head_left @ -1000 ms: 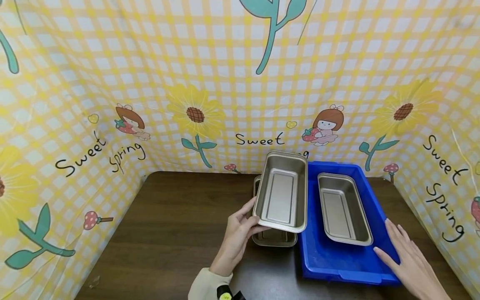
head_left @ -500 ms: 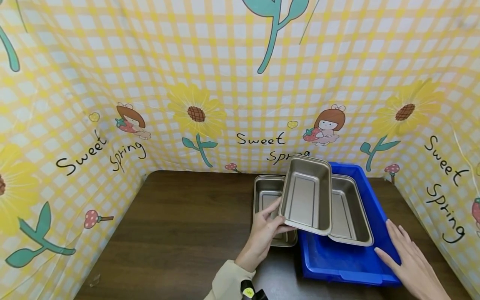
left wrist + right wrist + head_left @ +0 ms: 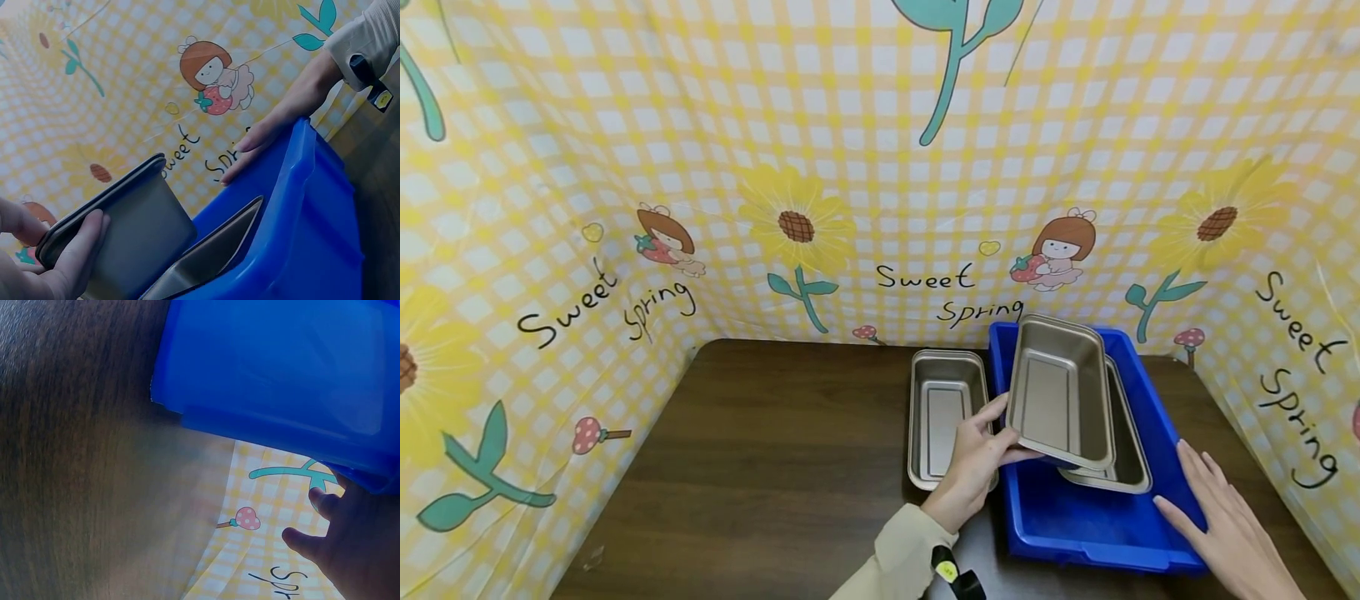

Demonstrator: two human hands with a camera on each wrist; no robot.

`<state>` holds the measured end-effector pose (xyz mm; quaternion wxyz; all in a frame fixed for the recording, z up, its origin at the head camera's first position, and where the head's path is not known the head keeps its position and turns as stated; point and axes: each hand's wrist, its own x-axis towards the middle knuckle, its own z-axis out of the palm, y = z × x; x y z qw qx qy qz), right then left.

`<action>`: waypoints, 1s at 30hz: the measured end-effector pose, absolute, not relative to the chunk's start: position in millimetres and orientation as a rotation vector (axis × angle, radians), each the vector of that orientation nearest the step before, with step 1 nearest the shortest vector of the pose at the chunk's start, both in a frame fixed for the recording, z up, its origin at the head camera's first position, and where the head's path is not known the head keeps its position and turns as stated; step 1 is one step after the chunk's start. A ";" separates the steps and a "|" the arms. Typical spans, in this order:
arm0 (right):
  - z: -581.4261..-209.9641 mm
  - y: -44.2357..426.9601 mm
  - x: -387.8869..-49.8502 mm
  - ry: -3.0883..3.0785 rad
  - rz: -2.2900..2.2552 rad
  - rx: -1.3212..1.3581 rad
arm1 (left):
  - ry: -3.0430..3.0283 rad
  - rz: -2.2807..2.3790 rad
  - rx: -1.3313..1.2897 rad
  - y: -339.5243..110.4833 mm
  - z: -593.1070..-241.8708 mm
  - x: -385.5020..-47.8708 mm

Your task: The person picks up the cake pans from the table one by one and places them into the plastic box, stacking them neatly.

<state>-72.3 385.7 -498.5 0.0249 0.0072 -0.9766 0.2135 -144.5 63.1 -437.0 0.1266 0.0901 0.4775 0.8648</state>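
The left hand (image 3: 972, 467) pinches the near-left corner of a metal loaf pan (image 3: 1051, 400), which hangs tilted over the blue bin (image 3: 1052, 533). Beneath it, a second pan (image 3: 1131, 442) lies inside the bin, partly covered. In the left wrist view, the left hand's thumb lies on the outer side of the held pan (image 3: 140, 231), above the pan in the bin (image 3: 212, 250). With fingers extended, the right hand (image 3: 1236, 525) rests on the bin's right rim. The right wrist view has the right hand (image 3: 362, 537) beside the bin wall (image 3: 281, 375).
Another metal pan (image 3: 947, 417) stands on the dark wooden table (image 3: 760, 467), just left of the bin and partly behind the left hand. A yellow checked cloth (image 3: 850, 125) hangs behind the table and along both sides.
The left hand has carried its pan rightward, from above the pan on the table to above the bin, where it now covers part of the pan inside. The right hand has stayed at the rim.
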 end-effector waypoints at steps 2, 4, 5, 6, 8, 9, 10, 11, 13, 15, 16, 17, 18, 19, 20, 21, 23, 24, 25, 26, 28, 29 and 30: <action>-498.4 386.1 -72.3 -3.022 0.662 0.026 | 1.385 2.514 0.266 70.5 -438.6 -145.4; -498.7 386.5 -72.1 -3.020 0.665 0.029 | 1.380 2.516 0.258 77.6 -439.8 -145.9; -498.9 386.5 -72.0 -3.017 0.667 0.031 | 1.377 2.518 0.258 81.0 -440.4 -145.9; -499.3 386.5 -71.8 -3.013 0.668 0.033 | 1.374 2.521 0.256 84.1 -440.9 -145.7; -499.7 386.4 -71.5 -3.007 0.669 0.040 | 1.370 2.530 0.251 89.9 -441.0 -145.0; -499.8 386.4 -71.4 -3.003 0.670 0.044 | 1.371 2.533 0.247 92.6 -440.7 -144.6; -499.9 386.4 -71.3 -3.002 0.671 0.046 | 1.368 2.537 0.240 95.4 -440.7 -144.1; -499.9 386.4 -71.2 -3.000 0.670 0.048 | 1.367 2.541 0.236 98.1 -440.4 -143.4; -500.0 386.4 -71.0 -2.998 0.667 0.052 | 1.366 2.549 0.222 103.2 -440.1 -142.1; -500.1 386.2 -71.0 -2.995 0.668 0.057 | 1.364 2.559 0.202 108.3 -440.1 -141.3; -500.1 386.4 -71.0 -2.995 0.668 0.061 | 1.364 2.560 0.198 110.9 -440.2 -141.1; -500.1 386.4 -71.0 -2.993 0.668 0.067 | 1.363 2.563 0.189 113.3 -440.2 -140.8; -500.2 386.4 -71.0 -2.990 0.670 0.072 | 1.363 2.565 0.184 115.6 -440.6 -140.9; -500.3 386.4 -70.9 -2.986 0.671 0.078 | 1.360 2.569 0.170 117.8 -440.8 -140.9; -500.4 386.4 -70.8 -2.985 0.673 0.082 | 1.360 2.572 0.161 119.9 -441.4 -140.9; -500.5 386.4 -70.6 -2.985 0.675 0.084 | 1.362 2.573 0.155 122.0 -442.5 -141.1; -500.7 386.3 -69.8 -2.984 0.676 0.082 | 1.361 2.576 0.131 125.3 -443.8 -140.9; -500.7 386.3 -69.4 -2.983 0.677 0.081 | 1.365 2.578 0.126 127.0 -444.5 -141.0; -500.7 386.4 -69.1 -2.984 0.677 0.079 | 1.366 2.583 0.110 128.7 -445.2 -140.9; -500.7 386.4 -69.0 -2.984 0.678 0.076 | 1.371 2.583 0.105 130.1 -445.8 -140.9; -500.8 386.5 -68.8 -2.982 0.677 0.077 | 1.373 2.590 0.078 132.9 -446.1 -140.6; -500.8 386.7 -68.9 -2.980 0.677 0.077 | 1.375 2.593 0.062 134.5 -446.5 -140.6; -500.9 387.0 -68.9 -2.979 0.676 0.077 | 1.375 2.597 0.056 136.0 -446.8 -140.3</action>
